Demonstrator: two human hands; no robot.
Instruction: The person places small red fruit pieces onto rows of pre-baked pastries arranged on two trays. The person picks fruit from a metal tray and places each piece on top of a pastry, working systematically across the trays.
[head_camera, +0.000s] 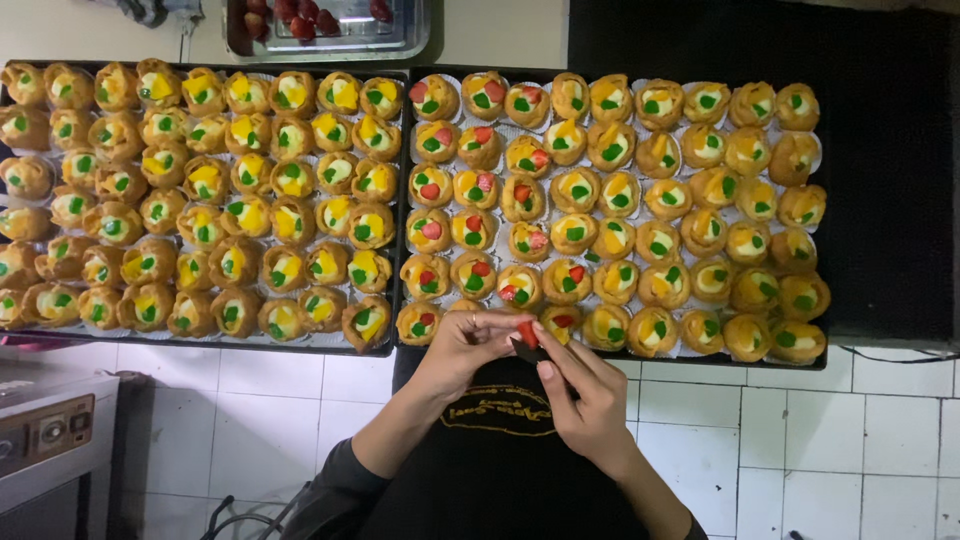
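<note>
Strawberry piece (527, 332) pinched between my left hand (462, 345) and right hand (590, 400), at the right tray's (700, 358) near edge; its left rows carry red, the rest none.

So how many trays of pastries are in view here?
2. The left tray holds yellow-and-green-topped pastries; the right tray beside it adds red-topped ones, where the left hand pinches a red fruit piece.
</note>
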